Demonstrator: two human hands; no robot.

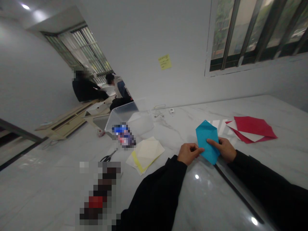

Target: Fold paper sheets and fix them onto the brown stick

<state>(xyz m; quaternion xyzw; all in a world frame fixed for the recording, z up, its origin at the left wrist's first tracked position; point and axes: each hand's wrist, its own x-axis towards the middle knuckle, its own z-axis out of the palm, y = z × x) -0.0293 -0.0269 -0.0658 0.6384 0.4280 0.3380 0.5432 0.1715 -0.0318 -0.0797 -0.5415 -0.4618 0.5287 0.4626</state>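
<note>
A folded turquoise paper (pixel 207 136) is held up just above the white marble table (pixel 284 154). My left hand (pixel 189 152) pinches its lower left edge with closed fingers. My right hand (pixel 223 149) grips its lower right side, the index finger lying across the paper's face. Both arms wear dark sleeves.
Folded red and white paper (pixel 252 129) lies to the right. Cream and yellow sheets (pixel 146 153) and black scissors (pixel 107 157) lie to the left, behind them a clear plastic box (pixel 120 116). Two people sit far left by a window. A yellow note (pixel 165 62) sticks on the wall.
</note>
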